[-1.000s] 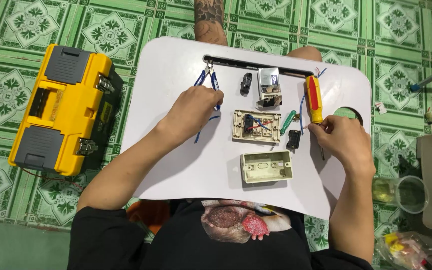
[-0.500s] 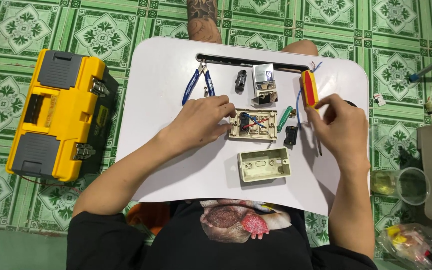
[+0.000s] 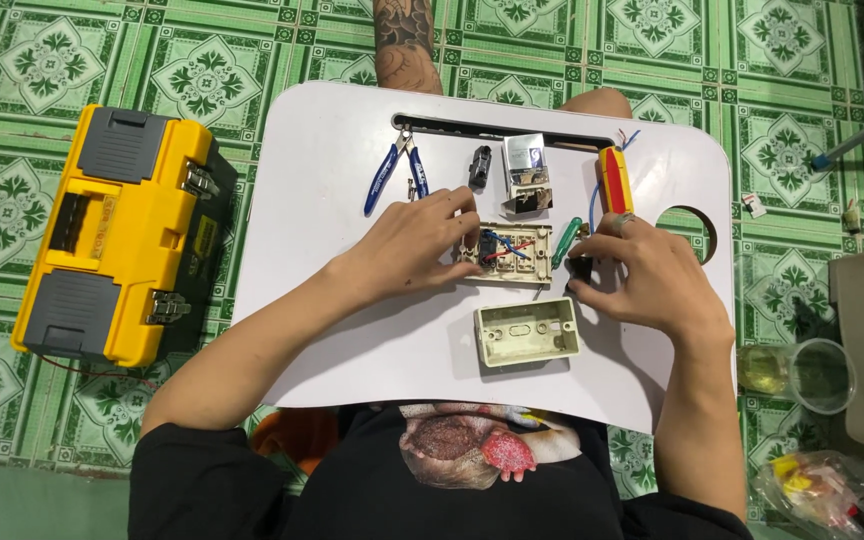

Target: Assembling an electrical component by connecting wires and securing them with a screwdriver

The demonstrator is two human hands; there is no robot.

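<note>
Two hands meet at the cream switch plate (image 3: 507,252) lying back-up near the middle of the white lap desk (image 3: 332,150), red and blue wires showing. Our left hand (image 3: 412,245) pins its left end, fingers curled on it; our right hand (image 3: 642,275) pinches a small black part (image 3: 580,268) just beside its right end. We judge the wiring step in hand; next calls for steady seating. Nearer us sits the empty cream box (image 3: 527,332); blue-handled pliers (image 3: 397,172) and a red-yellow screwdriver (image 3: 615,180) lie toward the far edge.
</note>
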